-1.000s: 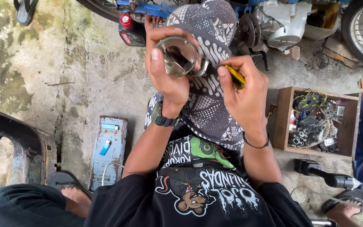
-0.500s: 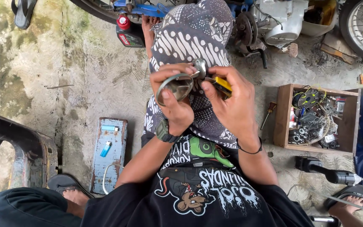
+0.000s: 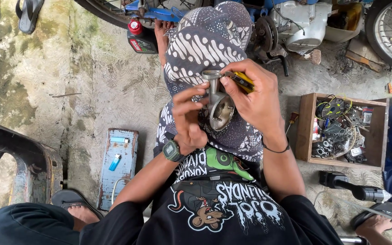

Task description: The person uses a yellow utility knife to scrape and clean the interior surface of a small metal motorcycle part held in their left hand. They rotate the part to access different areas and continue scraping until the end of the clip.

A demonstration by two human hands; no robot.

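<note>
Gripping a round grey metal engine part with a short tube neck (image 3: 218, 102), the left hand (image 3: 188, 119) has its fingers curled tight around the part's left side, while the right hand (image 3: 256, 97) presses thumb and forefinger on the neck at the top and pinches a small yellow-handled tool (image 3: 242, 80) against it. That metal part sits between the two hands, its open dished face turned down and to the right, raised above the lap over a grey patterned cloth with white markings (image 3: 205, 45) that spreads underneath and beyond the hands. A black wristwatch (image 3: 172, 151) rides on the left wrist and a thin black band (image 3: 275, 149) on the right. Just right of the right forearm stands an open wooden box full of wires and small metal fittings (image 3: 341, 129), with a black cylindrical tool (image 3: 355, 188) lying below it. To the left, well apart, a worn blue flat tin case (image 3: 118, 165) rests on the stained concrete floor (image 3: 69, 90). Ahead, a black oil bottle with a red cap (image 3: 139, 38) and a silver motorcycle engine (image 3: 296, 22) close off the far side, and a dark curved metal frame (image 3: 19, 159) hems the left edge; open concrete lies between the case and the bottle
</note>
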